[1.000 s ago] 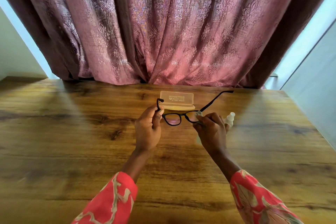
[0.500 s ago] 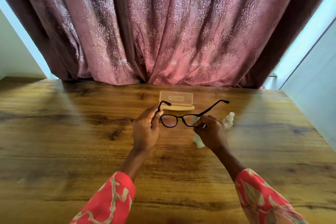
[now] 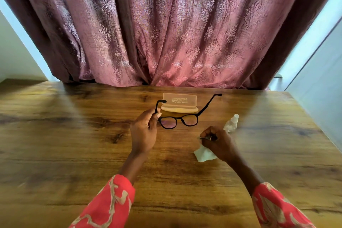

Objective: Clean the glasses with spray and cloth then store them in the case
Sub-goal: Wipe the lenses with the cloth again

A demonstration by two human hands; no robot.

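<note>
Pink patterned curtain [image 3: 166,29] hangs behind a wooden bench [image 3: 74,135], pale walls at both sides.

Left hand [image 3: 143,133] pinches the glasses [image 3: 177,120] at the left hinge, thumb and fingers curled round the frame corner. Glasses are black, both temples unfolded and pointing far, lenses facing the person. They're held above the bench, centre of scene, just near of the case. Only the left hand touches them.

Case [image 3: 179,103] sits on the bench at the far centre, pale translucent, lid standing open with print on it. The left temple tip overlaps the case's left end in view; can't tell whether they touch.

Right hand [image 3: 219,142] is apart from the glasses, lower and to the right. Fingers curled, gripping the cloth [image 3: 203,154]. Cloth is white, hanging from under the hand on its near-left side; can't tell if its bottom edge touches the bench.

Spray [image 3: 231,124] is a small white bottle on the bench, just far-right of the right hand, right of the glasses. Its lower part is partly hidden by the knuckles. No hand on it.

Both forearms come in from the near edge, red sleeves [image 3: 109,205] with a pale pattern.
</note>
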